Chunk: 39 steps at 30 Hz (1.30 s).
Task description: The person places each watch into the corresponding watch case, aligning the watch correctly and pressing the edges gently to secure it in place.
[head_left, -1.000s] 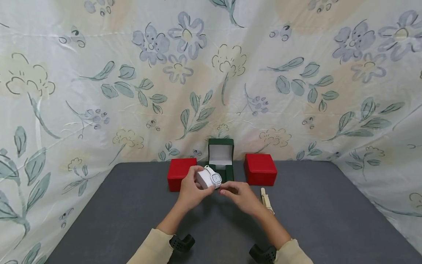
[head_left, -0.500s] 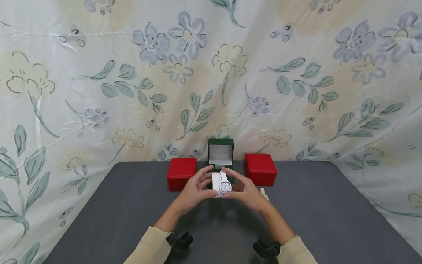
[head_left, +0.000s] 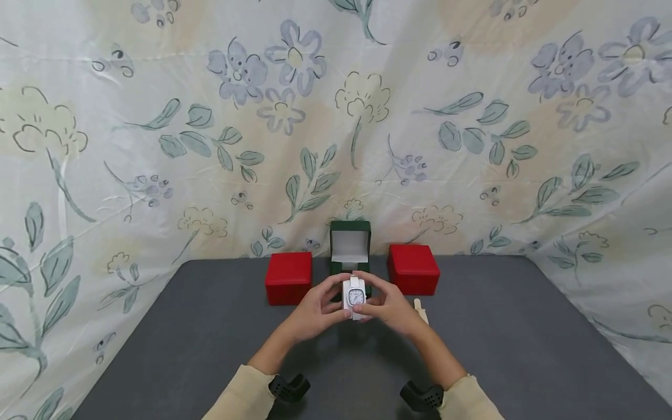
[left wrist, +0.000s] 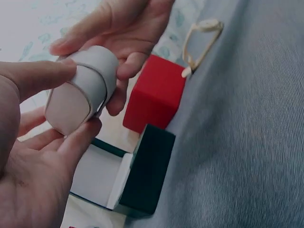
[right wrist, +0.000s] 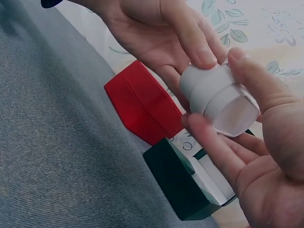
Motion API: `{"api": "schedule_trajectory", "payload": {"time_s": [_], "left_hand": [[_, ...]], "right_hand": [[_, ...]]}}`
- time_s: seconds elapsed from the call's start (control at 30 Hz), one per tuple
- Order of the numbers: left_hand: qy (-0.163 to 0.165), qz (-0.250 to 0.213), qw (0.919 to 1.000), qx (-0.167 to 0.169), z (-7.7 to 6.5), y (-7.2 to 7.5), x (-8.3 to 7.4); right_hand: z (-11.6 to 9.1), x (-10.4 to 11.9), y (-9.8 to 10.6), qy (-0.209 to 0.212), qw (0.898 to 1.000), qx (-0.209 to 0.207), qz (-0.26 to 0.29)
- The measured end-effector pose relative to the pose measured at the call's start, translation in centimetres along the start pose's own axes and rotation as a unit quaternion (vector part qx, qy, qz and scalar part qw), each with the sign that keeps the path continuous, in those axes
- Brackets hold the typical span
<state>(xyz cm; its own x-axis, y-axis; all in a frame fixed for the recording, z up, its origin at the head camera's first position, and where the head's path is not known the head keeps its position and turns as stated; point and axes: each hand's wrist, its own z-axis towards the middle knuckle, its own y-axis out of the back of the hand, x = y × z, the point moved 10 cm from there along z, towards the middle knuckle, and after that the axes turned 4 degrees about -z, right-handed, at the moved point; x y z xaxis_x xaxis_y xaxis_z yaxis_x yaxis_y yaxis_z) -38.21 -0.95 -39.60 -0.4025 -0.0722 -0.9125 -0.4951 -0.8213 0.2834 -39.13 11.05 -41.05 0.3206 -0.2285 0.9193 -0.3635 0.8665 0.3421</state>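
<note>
A white watch (head_left: 356,297) is wrapped round a white cushion (left wrist: 69,107), its square face turned up toward the head view. My left hand (head_left: 315,312) grips the cushion from the left with thumb and fingers. From the other side my right hand (head_left: 391,309) holds it too, its thumb near the watch face. In both wrist views the cushion's pale flat end and the strap show, while the face is hidden. Just behind the hands stands a green watch box (head_left: 350,244) with its lid raised and a pale lining; the hands cover part of its base.
Closed red boxes stand on either side of the green one, one at left (head_left: 289,279) and one at right (head_left: 414,269). A cream watch (left wrist: 204,26) lies by the right forearm, partly hidden in the head view. A floral cloth (head_left: 315,128) hangs behind the dark grey table (head_left: 525,338).
My right hand has come up to the cushion and now holds it along with the left. The cushion has moved slightly right and turned, from tilted to nearly straight.
</note>
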Motion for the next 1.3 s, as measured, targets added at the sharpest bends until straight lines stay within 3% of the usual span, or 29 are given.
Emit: {"api": "schedule_trajectory", "payload": {"time_s": [0.17, 0.33, 0.5, 0.73, 1.0, 1.2, 1.3], "left_hand": [[-0.014, 0.095, 0.9952, -0.020, 0.2, 0.1, -0.1], [0.004, 0.180, 0.9833, -0.023, 1.1, 0.5, 0.2], [0.034, 0.247, 0.9684, -0.012, 3.3, 1.8, 0.6], [0.058, 0.312, 0.9480, 0.023, 6.8, 2.3, 2.0], [0.084, 0.334, 0.9376, 0.050, 8.6, 2.3, 3.8], [0.125, 0.316, 0.9397, 0.039, 9.0, 3.1, 5.0], [0.136, 0.312, 0.9391, 0.044, 9.1, 3.1, 5.6]], "right_hand": [[0.0, -0.4, 0.3, -0.010, 1.000, -0.019, -0.023], [0.3, -0.5, 0.4, -0.006, 0.996, -0.042, -0.074], [0.7, -0.7, 1.4, -0.004, 0.988, -0.105, -0.113], [1.5, -1.3, 1.8, -0.009, 0.985, -0.129, -0.113], [2.8, -2.4, 2.3, -0.034, 0.971, -0.203, -0.119], [3.1, -3.1, 3.0, -0.082, 0.935, -0.268, -0.218], [3.2, -3.5, 3.1, -0.101, 0.929, -0.270, -0.233]]}}
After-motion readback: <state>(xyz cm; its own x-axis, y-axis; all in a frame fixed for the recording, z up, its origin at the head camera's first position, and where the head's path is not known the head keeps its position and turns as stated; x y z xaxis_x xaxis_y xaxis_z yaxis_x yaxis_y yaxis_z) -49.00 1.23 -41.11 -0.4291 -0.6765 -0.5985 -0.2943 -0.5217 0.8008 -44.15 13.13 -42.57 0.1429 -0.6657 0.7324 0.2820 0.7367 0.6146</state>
